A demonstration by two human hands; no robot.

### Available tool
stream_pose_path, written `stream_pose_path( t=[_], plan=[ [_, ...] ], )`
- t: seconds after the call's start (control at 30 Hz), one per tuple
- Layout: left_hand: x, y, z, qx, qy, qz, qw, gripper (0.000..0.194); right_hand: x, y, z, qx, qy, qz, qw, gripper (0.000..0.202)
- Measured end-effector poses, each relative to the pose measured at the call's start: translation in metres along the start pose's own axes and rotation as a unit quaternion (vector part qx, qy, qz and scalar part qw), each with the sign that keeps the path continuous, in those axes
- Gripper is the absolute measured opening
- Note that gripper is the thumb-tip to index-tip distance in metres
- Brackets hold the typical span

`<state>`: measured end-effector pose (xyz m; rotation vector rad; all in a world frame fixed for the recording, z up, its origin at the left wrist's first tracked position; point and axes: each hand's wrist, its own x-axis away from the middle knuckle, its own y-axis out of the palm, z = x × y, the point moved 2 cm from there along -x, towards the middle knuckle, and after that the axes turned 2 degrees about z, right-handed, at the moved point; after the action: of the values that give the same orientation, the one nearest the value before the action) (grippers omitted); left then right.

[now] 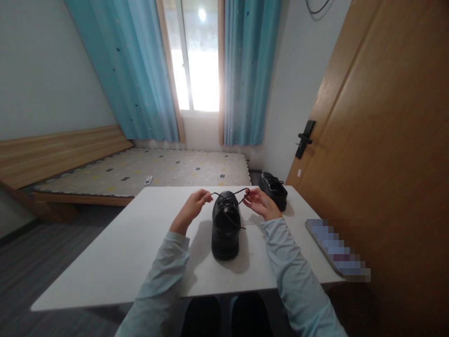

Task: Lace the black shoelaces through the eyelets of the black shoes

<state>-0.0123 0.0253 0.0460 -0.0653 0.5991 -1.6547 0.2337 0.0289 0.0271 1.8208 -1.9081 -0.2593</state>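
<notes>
A black lace-up shoe [225, 234] stands on the white table in front of me, its heel towards me. My left hand [197, 204] is to the left of the shoe, fingers pinched on a black shoelace [242, 191]. On the other side my right hand [261, 204] grips the lace where it bends into a loop. Between the hands the lace runs across above the toe end of the shoe. One loose lace end hangs over the shoe's right side. The second black shoe [274, 191] sits near the table's far right corner, just beyond my right hand.
The white table [122, 252] reaches close to my knees. A blurred flat object [333, 248] lies along its right edge, near a wooden door [386, 140]. Past the far edge is a bed [168, 168] with a small white object [148, 180] on it, below a curtained window.
</notes>
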Motion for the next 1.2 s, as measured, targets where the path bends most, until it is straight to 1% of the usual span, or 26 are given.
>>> stream_pose_path(
  t=[0.07, 0.1, 0.13, 0.17, 0.2, 0.27, 0.33, 0.4, 0.47, 0.57, 0.67, 0.77, 0.9, 1.03, 1.2],
  plan=[
    [0.002, 0.0, -0.002, 0.04, -0.015, 0.003, 0.999, 0.036, -0.002, -0.002, 0.003, -0.011, -0.004, -0.007, 1.0, 0.012],
    [0.003, 0.0, -0.003, 0.059, -0.022, 0.005, 0.998, 0.037, -0.003, -0.003, 0.004, 0.0, -0.007, -0.01, 1.0, 0.009],
    [0.004, -0.001, -0.005, 0.076, -0.029, 0.007, 0.997, 0.038, -0.004, -0.004, 0.006, 0.022, -0.012, -0.014, 1.0, 0.005],
    [0.005, -0.001, -0.006, 0.091, -0.034, 0.009, 0.995, 0.039, -0.005, -0.006, 0.007, 0.052, -0.02, -0.019, 0.998, 0.006],
    [0.005, -0.001, -0.007, 0.106, -0.039, 0.011, 0.994, 0.039, -0.006, -0.007, 0.008, 0.089, -0.033, -0.023, 0.995, 0.011],
    [0.006, -0.001, -0.009, 0.139, -0.047, 0.016, 0.989, 0.04, -0.006, -0.009, 0.009, 0.181, -0.063, -0.029, 0.981, 0.017],
    [0.006, -0.001, -0.01, 0.177, -0.054, 0.022, 0.982, 0.039, -0.006, -0.009, 0.008, 0.268, -0.087, -0.025, 0.959, 0.016],
    [0.006, -0.001, -0.011, 0.214, -0.059, 0.025, 0.975, 0.038, -0.004, -0.008, 0.008, 0.326, -0.094, -0.02, 0.94, 0.013],
    [0.006, -0.002, -0.012, 0.245, -0.062, 0.028, 0.967, 0.036, -0.002, -0.007, 0.007, 0.356, -0.088, -0.015, 0.93, 0.009],
    [0.006, -0.003, -0.013, 0.279, -0.066, 0.036, 0.957, 0.034, 0.0, -0.005, 0.006, 0.386, -0.078, -0.01, 0.919, 0.009],
    [0.007, -0.004, -0.014, 0.307, -0.073, 0.038, 0.948, 0.032, 0.0, -0.003, 0.006, 0.401, -0.095, -0.022, 0.911, 0.009],
    [0.007, -0.005, -0.015, 0.347, -0.087, 0.05, 0.933, 0.033, -0.001, 0.0, 0.005, 0.374, -0.125, -0.045, 0.918, 0.007],
    [0.007, -0.009, -0.019, 0.425, -0.109, 0.071, 0.896, 0.031, 0.001, 0.001, 0.006, 0.352, -0.117, -0.062, 0.926, 0.008],
    [0.007, -0.014, -0.024, 0.485, -0.132, 0.083, 0.86, 0.024, 0.002, 0.001, 0.007, 0.365, -0.105, -0.057, 0.923, 0.008],
    [0.006, -0.018, -0.027, 0.548, -0.146, 0.087, 0.819, 0.013, -0.002, 0.0, 0.011, 0.383, -0.102, -0.05, 0.917, 0.009]
  ],
)
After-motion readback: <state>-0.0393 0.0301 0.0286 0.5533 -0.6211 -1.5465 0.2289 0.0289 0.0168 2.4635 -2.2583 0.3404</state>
